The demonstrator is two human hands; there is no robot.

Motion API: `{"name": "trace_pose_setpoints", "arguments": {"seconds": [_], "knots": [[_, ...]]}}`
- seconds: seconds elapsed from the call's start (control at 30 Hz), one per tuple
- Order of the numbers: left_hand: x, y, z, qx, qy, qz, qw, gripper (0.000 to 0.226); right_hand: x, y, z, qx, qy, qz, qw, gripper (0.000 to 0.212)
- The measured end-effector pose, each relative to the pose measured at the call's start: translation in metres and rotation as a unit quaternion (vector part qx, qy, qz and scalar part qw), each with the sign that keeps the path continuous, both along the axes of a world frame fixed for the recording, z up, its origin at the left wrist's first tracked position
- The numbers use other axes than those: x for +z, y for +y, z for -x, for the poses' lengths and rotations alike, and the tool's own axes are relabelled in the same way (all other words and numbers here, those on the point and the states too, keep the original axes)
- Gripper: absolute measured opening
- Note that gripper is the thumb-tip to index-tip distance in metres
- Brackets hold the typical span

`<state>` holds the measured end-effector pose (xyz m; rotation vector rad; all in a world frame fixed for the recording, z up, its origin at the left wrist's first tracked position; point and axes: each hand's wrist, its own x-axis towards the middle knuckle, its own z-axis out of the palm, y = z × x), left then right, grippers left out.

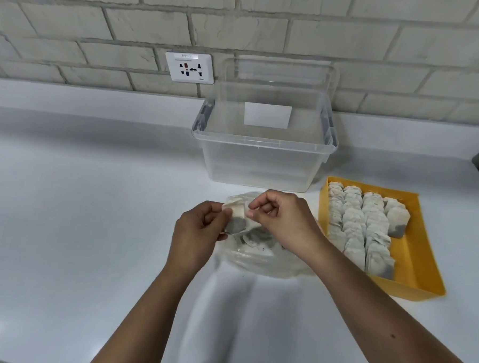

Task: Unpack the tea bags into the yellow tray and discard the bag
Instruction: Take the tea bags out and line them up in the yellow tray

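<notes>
Fingers on both sides are pinching one tea bag. The left hand has its thumb and curled fingers on the bag's left edge, and the right hand nips the top right corner with the rest of its fingers tucked in. Both forearms come up from the bottom of the view. The tea bag is held just over the clear plastic bag, which lies crumpled on the counter under the hands with more bags inside (can't count them through the plastic). Just beside the right wrist sits the yellow tray. Packed rows of tea bags fill its left side, and bare yellow floor shows along the right. Behind the hands stands an open clear bin, near the tray's back corner. The white counter stretches wide to the left. The back wall is pale brick, with a power outlet left of the bin.
</notes>
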<state>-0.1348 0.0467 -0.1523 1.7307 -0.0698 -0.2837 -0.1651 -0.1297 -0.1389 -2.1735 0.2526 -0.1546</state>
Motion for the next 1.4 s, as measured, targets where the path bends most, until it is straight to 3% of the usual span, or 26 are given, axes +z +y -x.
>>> {"name": "trace_pose_setpoints", "arguments": {"seconds": [0.1,0.23,0.3,0.47,0.7,0.8,0.9,1.1,1.3,1.4], "knots": [[-0.001,0.006,-0.011,0.038,-0.010,-0.007,0.999,0.010,-0.018,-0.006,0.003,0.041,0.067,0.076,0.994,0.015],[0.000,0.007,-0.017,0.050,-0.006,-0.003,0.999,0.010,-0.038,0.001,0.003,0.107,0.142,0.229,0.957,0.034],[0.000,0.005,-0.018,0.047,-0.004,-0.004,0.999,0.010,-0.042,0.003,0.000,0.108,0.144,0.246,0.952,0.038],[-0.002,0.004,-0.021,0.045,-0.003,-0.009,0.999,0.010,-0.042,0.004,-0.002,0.086,0.099,0.288,0.949,0.022],[-0.001,0.002,-0.018,0.025,0.009,0.000,1.000,0.011,-0.021,-0.014,0.014,0.058,0.012,0.191,0.980,0.010],[0.000,0.000,-0.014,0.012,0.018,0.002,1.000,0.010,-0.001,-0.020,0.018,0.094,0.083,0.030,0.992,0.009],[0.002,-0.003,-0.010,-0.015,0.038,0.008,0.999,0.010,0.018,-0.016,0.014,0.133,0.131,-0.089,0.978,0.017],[0.004,-0.007,0.001,-0.046,0.071,0.031,0.996,0.018,0.014,0.000,-0.003,0.046,0.035,-0.020,0.998,0.004],[0.006,-0.008,0.003,-0.027,0.109,0.064,0.992,0.031,0.003,0.009,-0.007,-0.008,0.013,-0.011,1.000,0.004],[0.002,-0.007,0.001,-0.029,0.079,0.034,0.996,0.015,-0.001,0.009,-0.010,-0.013,0.016,-0.024,1.000,0.005]]}}
